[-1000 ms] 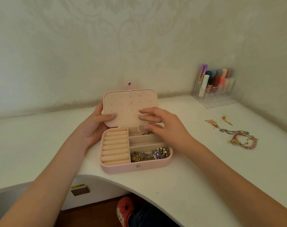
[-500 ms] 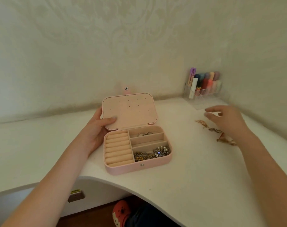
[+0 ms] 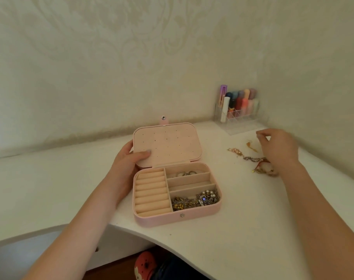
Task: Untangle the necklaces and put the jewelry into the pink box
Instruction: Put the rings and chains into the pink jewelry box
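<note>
We observe the pink box (image 3: 177, 216) lying open on the white tabletop (image 3: 242, 229), near its curved front edge. The lid (image 3: 168, 146) stands raised at the rear, its padded inner face dotted with small holes, and a snap tab (image 3: 163, 120) projects above its top edge.

Left hand (image 3: 124, 164): the grip is clamped on the left edge of the lid, thumb across the inner face, remaining fingers behind it.

Box interior, as we read it:
- Left section: a column of ring rolls (image 3: 152, 191).
- Right rear compartment: a few silver rings (image 3: 185, 173).
- Right middle compartment: we see nothing in it.
- Right front compartment: a dense pile of jewelry (image 3: 195, 200) with gold-toned and pearl-like pieces.

Right hand (image 3: 279, 148): it hovers over the tabletop well to the right of the box. Thumb and forefinger are pinched together at the upper left of the hand; we cannot tell whether this grip encloses anything, as the fingertips are blurred.

The tangled necklaces (image 3: 253, 160) lie on the tabletop just beside and partly beneath the right hand, well apart from the box. A small gold piece (image 3: 252, 146) lies just behind them.

A clear organizer (image 3: 238, 114) holding coloured tubes stands in the far right corner against the wall.
</note>
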Demonstrator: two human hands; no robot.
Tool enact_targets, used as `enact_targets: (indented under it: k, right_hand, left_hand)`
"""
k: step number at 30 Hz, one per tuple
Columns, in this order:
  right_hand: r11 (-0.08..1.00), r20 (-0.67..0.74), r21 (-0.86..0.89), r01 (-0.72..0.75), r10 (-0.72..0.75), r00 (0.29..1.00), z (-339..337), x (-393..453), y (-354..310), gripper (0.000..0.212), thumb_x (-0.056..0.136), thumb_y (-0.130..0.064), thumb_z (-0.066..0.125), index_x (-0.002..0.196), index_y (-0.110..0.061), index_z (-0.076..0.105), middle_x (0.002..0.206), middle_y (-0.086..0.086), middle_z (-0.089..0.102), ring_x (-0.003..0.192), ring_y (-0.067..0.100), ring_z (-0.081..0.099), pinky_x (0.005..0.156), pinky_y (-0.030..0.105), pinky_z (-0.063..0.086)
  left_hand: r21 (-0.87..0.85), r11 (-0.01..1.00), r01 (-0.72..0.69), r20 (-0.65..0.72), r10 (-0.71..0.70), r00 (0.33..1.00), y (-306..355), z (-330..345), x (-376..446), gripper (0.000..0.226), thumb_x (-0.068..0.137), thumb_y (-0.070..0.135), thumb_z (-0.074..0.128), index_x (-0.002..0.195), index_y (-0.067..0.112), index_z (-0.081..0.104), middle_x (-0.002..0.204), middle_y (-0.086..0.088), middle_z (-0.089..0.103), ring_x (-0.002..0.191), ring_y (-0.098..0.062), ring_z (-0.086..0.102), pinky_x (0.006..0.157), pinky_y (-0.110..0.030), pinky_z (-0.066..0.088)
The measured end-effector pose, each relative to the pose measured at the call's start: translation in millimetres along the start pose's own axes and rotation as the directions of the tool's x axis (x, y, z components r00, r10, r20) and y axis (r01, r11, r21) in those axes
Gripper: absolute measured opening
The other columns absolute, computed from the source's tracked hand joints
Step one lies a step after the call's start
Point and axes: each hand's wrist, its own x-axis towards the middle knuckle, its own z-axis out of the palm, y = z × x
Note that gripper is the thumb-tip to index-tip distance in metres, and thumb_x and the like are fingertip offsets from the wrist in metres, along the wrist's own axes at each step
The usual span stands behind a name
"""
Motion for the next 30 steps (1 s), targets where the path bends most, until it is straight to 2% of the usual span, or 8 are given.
enact_targets:
  k: [2, 6, 15, 18, 21, 25, 28, 30]
  right_hand:
    - [0.997, 0.086, -0.043, -0.058, 0.062, 0.994, 6, 1, 4, 0.029, 0.097, -0.033, 0.048, 0.118, -0.024, 0.065, 0.124, 0.006, 0.062, 0.118, 0.031, 0.050, 0.096, 0.045, 0.042]
    - [0.993, 0.113, -0.101, -0.058, 0.070, 0.991, 16, 1, 0, 0.024, 0.092, -0.035, 0.054, 0.110, -0.027, 0.069, 0.117, 0.000, 0.064, 0.117, 0.027, 0.048, 0.097, 0.041, 0.038]
    - [0.992, 0.002, -0.101, 0.071, -0.071, 0.997, 27, 0, -1, 0.021, 0.089, -0.011, 0.053, 0.092, -0.016, 0.073, 0.100, 0.003, 0.070, 0.097, 0.027, 0.059, 0.080, 0.040, 0.049]
    - [0.986, -0.016, 0.126, 0.109, -0.108, 0.994, 25, 0, -3, 0.014, 0.088, -0.010, 0.058, 0.090, -0.014, 0.070, 0.096, 0.003, 0.070, 0.091, 0.021, 0.061, 0.078, 0.032, 0.049]
    - [0.873, -0.002, 0.469, 0.133, -0.149, 0.989, 9, -8, -23, 0.007, 0.088, -0.012, 0.062, 0.090, -0.018, 0.066, 0.090, 0.002, 0.069, 0.086, 0.016, 0.063, 0.069, 0.015, 0.043]
    - [0.734, 0.118, 0.669, 0.120, -0.264, 0.957, -13, -34, -67, 0.010, 0.086, -0.005, 0.062, 0.094, -0.009, 0.065, 0.083, 0.009, 0.071, 0.071, 0.009, 0.065, 0.065, 0.013, 0.048]
    - [0.679, 0.257, 0.723, 0.130, -0.438, 0.862, -16, -55, -94, 0.010, 0.087, 0.002, 0.059, 0.090, -0.006, 0.065, 0.078, 0.012, 0.070, 0.069, 0.011, 0.067, 0.069, 0.020, 0.051]
    - [0.620, 0.307, 0.779, 0.094, -0.508, 0.805, -15, -64, -105, 0.013, 0.088, 0.006, 0.057, 0.087, -0.006, 0.063, 0.075, 0.012, 0.067, 0.065, 0.010, 0.066, 0.066, 0.019, 0.054]
  left_hand:
    - [0.163, 0.985, -0.058, -0.127, 0.079, 0.989, -5, 8, -2, 0.038, 0.083, 0.005, 0.058, 0.120, 0.013, 0.056, 0.106, -0.008, 0.068, 0.081, -0.019, 0.067, 0.062, -0.028, 0.057]
    - [0.413, 0.905, -0.102, -0.155, 0.180, 0.971, -12, 17, -3, 0.046, 0.081, 0.020, 0.061, 0.126, 0.016, 0.052, 0.117, -0.002, 0.062, 0.103, -0.020, 0.062, 0.088, -0.041, 0.052]
    - [0.460, 0.881, -0.108, -0.166, 0.204, 0.965, -12, 19, -3, 0.040, 0.087, 0.014, 0.057, 0.127, 0.017, 0.052, 0.117, 0.000, 0.061, 0.103, -0.019, 0.061, 0.091, -0.044, 0.051]
    - [0.469, 0.875, -0.120, -0.171, 0.224, 0.960, -12, 20, -4, 0.043, 0.087, 0.013, 0.057, 0.130, 0.016, 0.050, 0.118, 0.000, 0.060, 0.101, -0.017, 0.060, 0.086, -0.038, 0.051]
    - [0.487, 0.861, -0.146, -0.163, 0.254, 0.953, -11, 22, -5, 0.051, 0.088, 0.010, 0.056, 0.136, 0.019, 0.042, 0.118, -0.001, 0.058, 0.095, -0.015, 0.059, 0.078, -0.029, 0.046]
    - [0.661, 0.734, -0.157, -0.159, 0.342, 0.926, -7, 22, -14, 0.056, 0.091, 0.015, 0.055, 0.143, 0.017, 0.035, 0.143, -0.001, 0.041, 0.124, -0.016, 0.042, 0.101, -0.025, 0.032]
    - [0.720, 0.574, -0.390, 0.000, 0.562, 0.827, 8, 35, -31, 0.033, 0.090, 0.022, 0.060, 0.124, 0.024, 0.058, 0.132, 0.007, 0.053, 0.126, -0.006, 0.042, 0.099, -0.006, 0.029]
    - [0.592, 0.689, -0.418, 0.077, 0.468, 0.880, 22, 50, -40, 0.016, 0.087, 0.028, 0.065, 0.101, 0.026, 0.070, 0.110, 0.011, 0.068, 0.109, -0.005, 0.058, 0.093, -0.015, 0.044]
